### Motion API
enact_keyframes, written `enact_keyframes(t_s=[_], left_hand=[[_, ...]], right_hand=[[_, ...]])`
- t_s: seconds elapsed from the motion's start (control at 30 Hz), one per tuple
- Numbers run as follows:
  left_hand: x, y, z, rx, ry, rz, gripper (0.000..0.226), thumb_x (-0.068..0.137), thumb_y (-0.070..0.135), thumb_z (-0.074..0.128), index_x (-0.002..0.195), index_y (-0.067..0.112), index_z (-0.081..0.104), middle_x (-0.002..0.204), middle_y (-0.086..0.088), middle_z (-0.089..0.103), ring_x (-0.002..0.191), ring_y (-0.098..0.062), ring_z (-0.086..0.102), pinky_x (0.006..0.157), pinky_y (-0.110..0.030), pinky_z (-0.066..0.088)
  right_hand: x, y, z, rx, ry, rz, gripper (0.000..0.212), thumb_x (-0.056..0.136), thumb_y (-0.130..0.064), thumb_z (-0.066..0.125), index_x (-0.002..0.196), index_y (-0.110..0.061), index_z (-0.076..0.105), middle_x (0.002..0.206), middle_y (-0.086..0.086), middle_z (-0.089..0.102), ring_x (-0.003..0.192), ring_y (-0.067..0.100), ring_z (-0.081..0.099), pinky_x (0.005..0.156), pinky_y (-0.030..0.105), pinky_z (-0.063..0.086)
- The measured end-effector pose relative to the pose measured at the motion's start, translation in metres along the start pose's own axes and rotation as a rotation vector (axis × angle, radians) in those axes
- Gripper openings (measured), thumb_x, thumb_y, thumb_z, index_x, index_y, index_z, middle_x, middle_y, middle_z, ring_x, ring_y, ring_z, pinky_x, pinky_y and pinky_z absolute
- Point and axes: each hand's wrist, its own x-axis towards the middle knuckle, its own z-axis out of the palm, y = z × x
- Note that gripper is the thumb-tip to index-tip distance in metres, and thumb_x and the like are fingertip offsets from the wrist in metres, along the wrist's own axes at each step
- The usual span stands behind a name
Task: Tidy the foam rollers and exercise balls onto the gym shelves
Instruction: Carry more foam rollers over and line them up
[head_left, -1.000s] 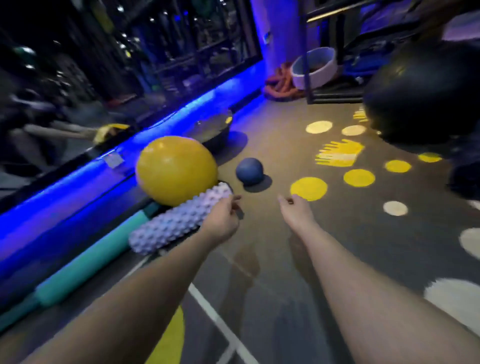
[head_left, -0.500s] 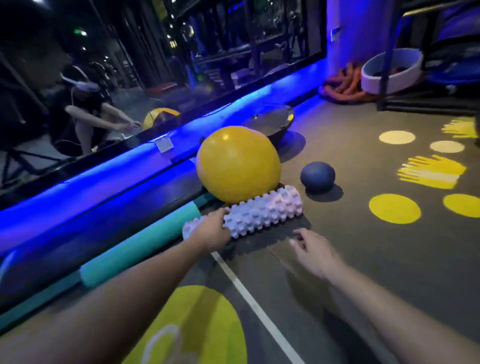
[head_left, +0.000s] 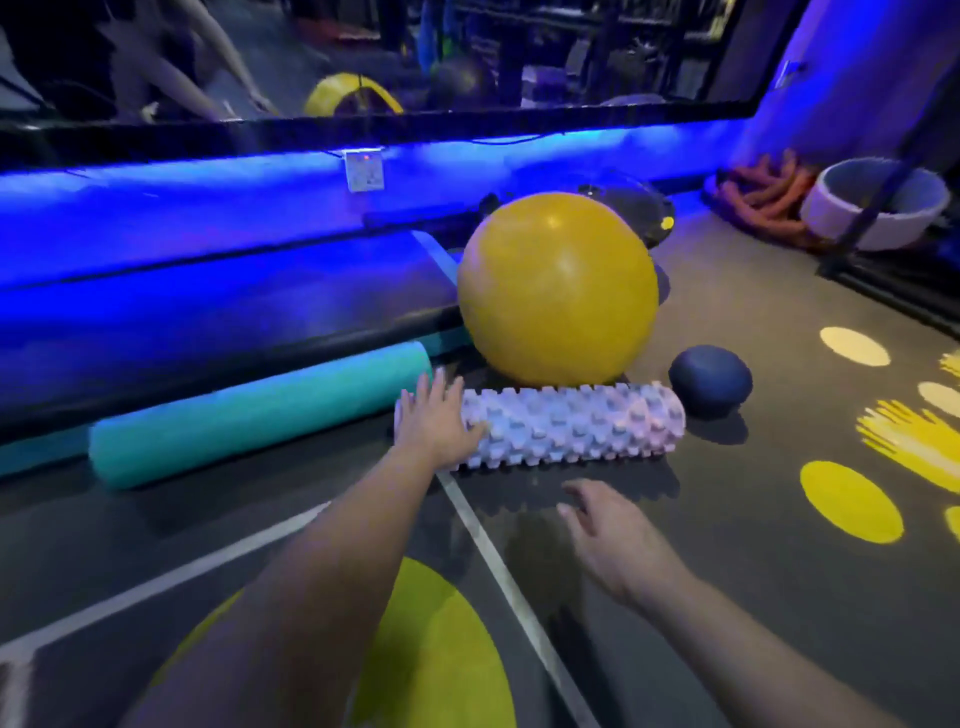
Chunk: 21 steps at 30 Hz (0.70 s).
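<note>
Knobbed roller (head_left: 563, 427): lies on the floor (head_left: 753, 597), long axis left to right, touching the yellow ball (head_left: 558, 291) behind it.

Left hand (head_left: 436, 423): flat on the roller's left end, fingers (head_left: 442, 389) straight and spread over the top, thumb along the near side. Not closed round it. Right hand (head_left: 618, 540): relaxed and spread, holding nothing, hovering over the floor just short of the roller's middle.

Handling, my estimate: foam, so light; stiff enough not to sag when lifted by one end. The knobs should give a sure, non-slip hold. It rolls freely, so best wrapped round the barrel near mid-length, or taken at both ends. Not fragile.

Count:
- Rollers, 2: knobbed one; smooth teal roller (head_left: 249, 415), just left of it, along the base of the mirror wall.
- Balls, 2: big yellow one, likely light and springy, needs both hands; small blue ball (head_left: 710, 379) just beside the knobbed roller's right end, looks dense.

Farther right: coiled ropes (head_left: 763, 202), white tub (head_left: 878, 208). Shelves not clearly in view.
</note>
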Motion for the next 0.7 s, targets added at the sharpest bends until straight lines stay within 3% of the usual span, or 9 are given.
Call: enact_keyframes(t_s=[0.1,0.17,0.2,0.27,0.37,0.43,0.47,0.57,0.7], left_hand=[[-0.028,0.006,0.005,0.016,0.179,0.000,0.060,0.091,0.067,0.038,0.123,0.021,0.059,0.121,-0.011,0.065,0.119,-0.035,0.056,0.099,-0.047,0.039],[-0.043,-0.003,0.000,-0.150,0.366,0.027,0.039,0.093,0.057,0.044,0.098,0.022,0.060,0.082,-0.007,0.071,0.083,-0.035,0.067,0.074,-0.041,0.050],[-0.047,-0.013,-0.004,-0.200,0.424,0.030,0.029,0.093,0.049,0.050,0.099,0.023,0.059,0.079,-0.006,0.072,0.077,-0.036,0.068,0.067,-0.039,0.052],[-0.043,-0.047,-0.009,-0.198,0.467,0.001,0.029,0.088,0.030,0.063,0.114,0.019,0.062,0.097,-0.011,0.071,0.088,-0.037,0.069,0.071,-0.042,0.055],[-0.020,-0.120,-0.015,-0.007,0.225,-0.191,0.088,0.081,0.033,0.072,0.155,0.009,0.030,0.152,-0.025,0.037,0.141,-0.044,0.035,0.113,-0.054,0.037],[-0.008,-0.167,-0.017,0.140,0.015,-0.352,0.124,0.076,0.053,0.077,0.161,0.015,-0.005,0.167,-0.021,0.001,0.153,-0.044,0.002,0.122,-0.060,0.013],[-0.003,-0.183,-0.017,0.180,-0.038,-0.403,0.137,0.070,0.060,0.081,0.159,0.016,-0.013,0.168,-0.017,-0.002,0.153,-0.043,0.000,0.121,-0.063,0.012],[0.001,-0.194,-0.023,0.333,-0.023,-0.423,0.151,0.047,0.067,0.089,0.159,0.009,0.006,0.152,-0.016,0.030,0.139,-0.039,0.031,0.109,-0.059,0.031],[-0.009,-0.177,-0.016,0.456,0.074,-0.295,0.109,0.040,0.068,0.089,0.127,0.012,0.053,0.127,-0.015,0.043,0.116,-0.036,0.042,0.099,-0.048,0.039]], right_hand=[[0.012,-0.009,0.000,0.026,0.016,0.029,0.042,0.103,-0.037,0.048,0.141,-0.018,0.049,0.142,0.002,0.055,0.128,0.020,0.053,0.103,0.032,0.041],[0.017,-0.005,0.006,0.040,0.075,0.056,0.045,0.100,-0.038,0.052,0.140,-0.016,0.049,0.142,0.006,0.054,0.129,0.024,0.052,0.102,0.034,0.041],[0.019,-0.001,0.012,0.013,0.098,0.042,0.052,0.098,-0.041,0.055,0.142,-0.015,0.046,0.147,0.008,0.050,0.134,0.025,0.048,0.106,0.035,0.039],[0.026,0.005,0.019,-0.188,0.042,-0.046,0.087,0.089,-0.059,0.059,0.157,-0.015,0.025,0.165,0.012,0.022,0.148,0.028,0.029,0.118,0.039,0.028],[0.042,0.017,0.016,-0.437,-0.174,-0.064,0.112,0.085,-0.063,0.062,0.156,-0.031,-0.018,0.166,-0.004,-0.018,0.155,0.031,0.004,0.125,0.049,0.012],[0.045,0.029,0.016,-0.484,-0.343,-0.014,0.106,0.089,-0.048,0.067,0.159,-0.030,-0.011,0.169,-0.004,-0.002,0.155,0.029,0.009,0.124,0.053,0.015],[0.043,0.034,0.018,-0.520,-0.398,-0.008,0.104,0.086,-0.047,0.070,0.160,-0.028,0.000,0.167,-0.003,0.011,0.153,0.028,0.017,0.122,0.054,0.020],[0.033,0.040,0.021,-0.563,-0.429,0.000,0.126,0.053,-0.067,0.083,0.155,-0.035,0.017,0.153,-0.006,0.032,0.141,0.029,0.034,0.115,0.054,0.030],[0.034,0.039,0.017,-0.543,-0.425,-0.016,0.137,0.035,-0.077,0.083,0.151,-0.036,0.024,0.146,-0.005,0.036,0.133,0.030,0.040,0.111,0.056,0.032]])
